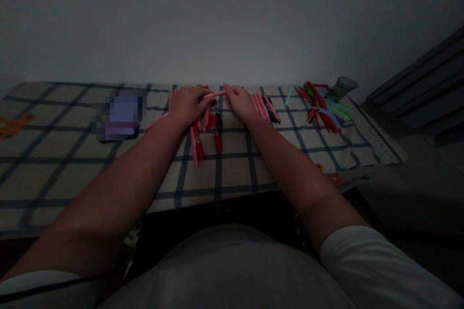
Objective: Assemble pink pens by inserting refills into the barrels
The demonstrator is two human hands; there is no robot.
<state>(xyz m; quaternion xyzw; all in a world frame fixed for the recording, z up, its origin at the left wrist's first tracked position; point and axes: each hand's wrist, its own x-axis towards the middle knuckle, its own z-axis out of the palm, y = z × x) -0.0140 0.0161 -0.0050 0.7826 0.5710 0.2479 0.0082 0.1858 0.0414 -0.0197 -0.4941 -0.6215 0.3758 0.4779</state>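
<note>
My left hand and my right hand meet at the far middle of a checked cloth. Both are closed on one pink pen, held level between them just above the cloth. Under my left hand lies a loose heap of red and pink pens, pointing toward me. Several pink pens lie side by side just right of my right hand. The light is dim and fine details are hard to see.
A tangle of red, green and blue strips lies at the far right, beside a small grey jar. A blurred-out flat object sits at the left. A wall rises just behind the table; the cloth's front edge is near my body.
</note>
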